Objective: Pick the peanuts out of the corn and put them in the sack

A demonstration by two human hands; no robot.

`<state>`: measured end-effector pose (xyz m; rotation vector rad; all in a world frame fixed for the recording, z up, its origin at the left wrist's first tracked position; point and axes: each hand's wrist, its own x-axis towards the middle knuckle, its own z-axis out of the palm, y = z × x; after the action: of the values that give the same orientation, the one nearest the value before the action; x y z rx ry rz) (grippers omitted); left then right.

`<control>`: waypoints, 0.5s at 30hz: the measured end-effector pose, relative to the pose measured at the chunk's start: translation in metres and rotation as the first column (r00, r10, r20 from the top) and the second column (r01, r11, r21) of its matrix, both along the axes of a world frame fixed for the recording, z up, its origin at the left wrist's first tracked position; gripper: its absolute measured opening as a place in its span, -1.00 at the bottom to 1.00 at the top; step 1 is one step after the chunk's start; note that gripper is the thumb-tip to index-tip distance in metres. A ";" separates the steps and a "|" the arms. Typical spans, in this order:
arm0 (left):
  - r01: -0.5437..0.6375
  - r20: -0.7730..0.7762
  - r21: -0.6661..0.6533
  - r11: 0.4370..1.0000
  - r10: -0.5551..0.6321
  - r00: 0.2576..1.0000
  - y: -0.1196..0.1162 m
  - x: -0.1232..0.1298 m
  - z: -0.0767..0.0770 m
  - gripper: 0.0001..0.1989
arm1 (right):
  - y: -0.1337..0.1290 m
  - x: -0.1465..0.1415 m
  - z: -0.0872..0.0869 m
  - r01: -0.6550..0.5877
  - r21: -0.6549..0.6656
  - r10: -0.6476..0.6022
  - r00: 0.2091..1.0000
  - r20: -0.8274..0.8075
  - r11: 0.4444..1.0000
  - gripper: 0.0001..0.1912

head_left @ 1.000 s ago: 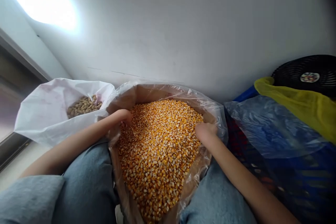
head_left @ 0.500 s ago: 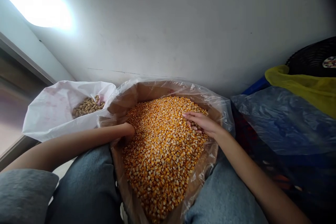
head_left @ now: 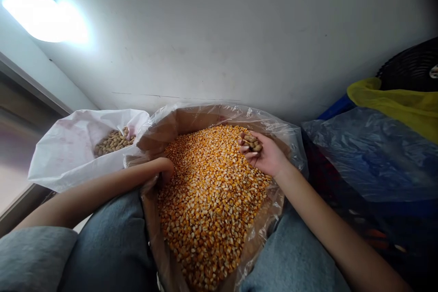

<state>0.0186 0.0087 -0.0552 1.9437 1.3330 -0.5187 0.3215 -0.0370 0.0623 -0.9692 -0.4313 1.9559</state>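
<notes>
Right hand palm up over the heap, fingers curled around a small clutch of unshelled peanuts, closed loosely on them. Left hand at the near-left edge of the heap, fingers sunk out of sight among the dried corn kernels; cannot tell whether they are apart or together. Orange-yellow kernels fill a clear plastic liner inside a brown sack, held between the person's knees in blue jeans. Just left of it, a white woven sack, its mouth folded open, with a low pile of peanuts inside. To the right, blue plastic sheeting, a yellow cloth along its upper edge, and a round black fan guard beyond. White wall behind everything, bright glare at upper left
</notes>
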 end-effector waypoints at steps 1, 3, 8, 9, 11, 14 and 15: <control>0.026 -0.043 -0.076 0.997 -0.030 0.999 0.004 0.000 0.006 -0.79 | 0.001 -0.004 -0.002 -0.026 -0.032 0.026 1.000 -0.012 0.999 -0.85; 0.069 -0.121 -0.231 0.971 -0.099 0.988 0.011 0.000 0.016 -0.84 | 0.002 -0.012 -0.009 -0.107 -0.097 0.108 0.994 0.008 0.989 -0.87; 0.082 -0.126 -0.157 0.984 -0.102 0.987 0.016 0.012 0.041 -0.95 | 0.001 -0.019 -0.028 -0.193 -0.208 0.219 0.970 0.110 0.959 -0.87; 0.072 -0.073 -0.071 0.995 -0.077 0.994 0.014 0.016 0.050 -0.92 | 0.000 -0.019 -0.029 -0.204 -0.210 0.231 0.967 0.113 0.956 -0.86; 0.022 0.147 0.058 0.998 -0.031 0.989 0.007 0.028 0.072 -0.78 | -0.001 -0.021 -0.028 -0.229 -0.213 0.257 0.960 0.115 0.950 -0.81; -0.016 0.577 -0.001 1.000 0.013 0.817 -0.006 0.046 0.110 -0.55 | -0.004 -0.025 -0.025 -0.289 -0.201 0.314 0.944 0.102 0.936 -0.72; -0.004 0.648 -0.031 1.000 0.024 0.762 -0.008 0.050 0.118 -0.52 | -0.005 -0.026 -0.025 -0.318 -0.186 0.338 0.937 0.088 0.930 -0.70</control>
<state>0.0689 0.0002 0.0631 1.8350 0.8715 0.1597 0.2953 -0.0418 0.0375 -1.1881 -0.5285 2.2729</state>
